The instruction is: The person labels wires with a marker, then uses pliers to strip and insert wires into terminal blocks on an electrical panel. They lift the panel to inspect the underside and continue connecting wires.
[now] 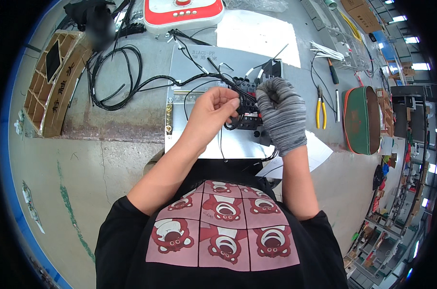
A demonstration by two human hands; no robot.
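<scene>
A metal mounting plate (pixel 194 145) lies on the workbench in front of me, with black electrical components (pixel 249 121) fixed on its right part. My bare left hand (pixel 205 118) is closed in a pinch at the left of these components, its fingertips on a black wire (pixel 234 126). Over their right side is my right hand (pixel 284 115) in a grey striped knit glove. Its fingers are curled together, and whatever they hold is hidden. A bundle of black wires (pixel 156 78) comes in from the left and fans out among the components between my hands.
Coiled black cable (pixel 94 91) lies at the left, beside a compartmented wooden box (pixel 59 103). A red-and-white device (pixel 182 17) stands at the back. To the right are yellow-handled pliers (pixel 320 111), a screwdriver (pixel 333 73), white cable ties (pixel 326 52) and a green container (pixel 355 120).
</scene>
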